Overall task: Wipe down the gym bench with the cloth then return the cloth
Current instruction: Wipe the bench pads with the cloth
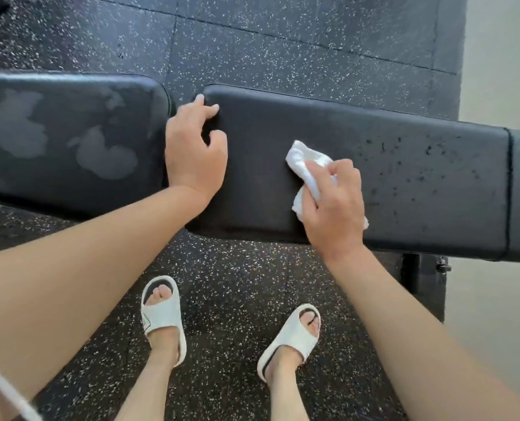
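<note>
A black padded gym bench runs across the view in two pads. The left pad (pixel 70 132) shows pale damp patches. The right pad (pixel 419 183) carries scattered dark droplets toward its right end. My right hand (pixel 334 208) grips a crumpled white cloth (pixel 308 167) and presses it on the right pad near its middle. My left hand (pixel 193 147) rests on the left end of the right pad, its fingertips curled over the far corner beside the gap between the pads.
Black rubber floor with white speckles (pixel 252 41) lies beneath and beyond the bench. My feet in white slides (pixel 161 317) stand in front of it. A bench leg (pixel 416 278) drops at the right, beside a pale floor strip (pixel 502 56).
</note>
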Available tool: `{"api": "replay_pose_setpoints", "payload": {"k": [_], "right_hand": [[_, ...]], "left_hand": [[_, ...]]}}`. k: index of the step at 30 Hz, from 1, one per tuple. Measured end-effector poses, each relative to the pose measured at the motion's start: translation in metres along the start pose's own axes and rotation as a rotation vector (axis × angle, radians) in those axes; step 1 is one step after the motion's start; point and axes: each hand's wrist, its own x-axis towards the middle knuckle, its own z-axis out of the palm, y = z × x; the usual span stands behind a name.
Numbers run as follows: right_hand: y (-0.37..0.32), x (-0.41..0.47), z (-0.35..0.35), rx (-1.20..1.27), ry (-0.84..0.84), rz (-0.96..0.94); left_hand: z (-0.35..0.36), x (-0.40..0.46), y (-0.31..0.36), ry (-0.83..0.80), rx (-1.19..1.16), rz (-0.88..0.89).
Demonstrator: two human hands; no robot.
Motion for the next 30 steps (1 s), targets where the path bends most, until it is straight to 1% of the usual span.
{"api": "replay_pose_setpoints", "payload": {"k": [2,3,6,8,10,12,15,17,19,22,25,28,30], "right_hand": [[-0.029,-0.007,0.011,0.033,-0.006,0.064],[-0.047,-0.012,0.018,0.053,-0.023,0.052],[-0.09,-0.029,0.036,0.137,-0.131,-0.059],[-0.098,-0.031,0.037,0.171,-0.176,-0.117],[-0.085,-0.025,0.029,0.15,-0.196,-0.19],[-0.055,-0.014,0.015,0.091,-0.184,-0.21],[0.014,0.015,-0.009,-0.004,-0.053,-0.079],[0.055,0.03,-0.026,-0.054,0.014,0.014],[0.074,0.036,-0.033,-0.07,0.028,0.058],[0.065,0.027,-0.026,-0.074,0.059,0.1],[0.026,0.004,-0.008,-0.044,0.048,0.103],[-0.018,-0.015,0.007,0.027,-0.083,-0.028],[-0.024,-0.016,0.008,0.034,-0.147,-0.144]], "left_hand": [[0.01,-0.007,0.006,0.024,0.035,-0.011],[0.014,-0.007,0.008,0.042,0.053,-0.019],[0.018,0.001,0.013,0.128,-0.006,-0.141],[0.019,0.004,0.016,0.139,-0.021,-0.159],[0.017,0.002,0.016,0.101,0.015,-0.129],[0.02,0.003,0.017,0.091,0.055,-0.14],[0.033,0.003,0.029,0.14,0.111,-0.224],[0.044,-0.003,0.034,0.167,0.216,-0.202],[0.052,-0.009,0.032,0.175,0.337,-0.162],[0.059,-0.007,0.027,0.179,0.442,-0.157],[0.061,-0.007,0.028,0.179,0.483,-0.149],[0.062,-0.007,0.029,0.177,0.511,-0.139],[0.063,-0.005,0.028,0.174,0.522,-0.151]]}}
